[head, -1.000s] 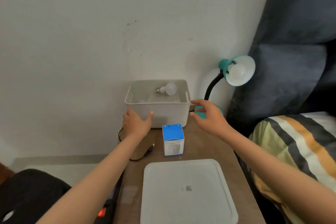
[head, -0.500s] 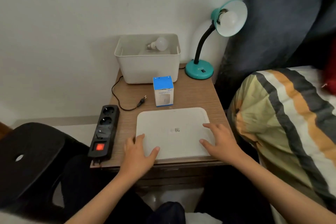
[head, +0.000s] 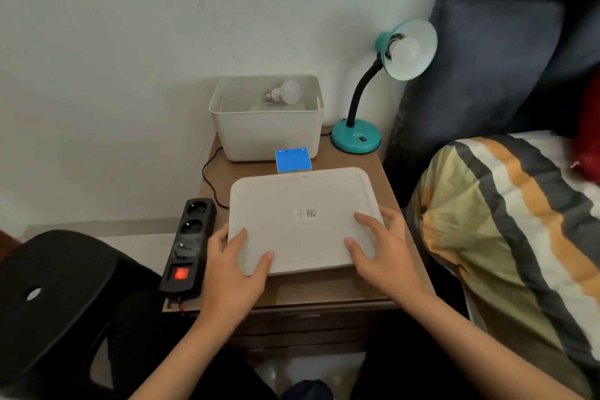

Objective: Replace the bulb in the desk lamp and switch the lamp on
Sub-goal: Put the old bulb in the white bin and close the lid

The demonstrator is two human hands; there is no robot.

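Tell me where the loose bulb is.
The loose bulb lies inside the white bin at the table's back, left of the teal lamp.

Teal lamp, blue-topped box

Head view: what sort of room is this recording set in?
Most likely a bedroom: a small wooden bedside table against the wall, a striped pillow on a bed to the right, and a teal desk lamp.
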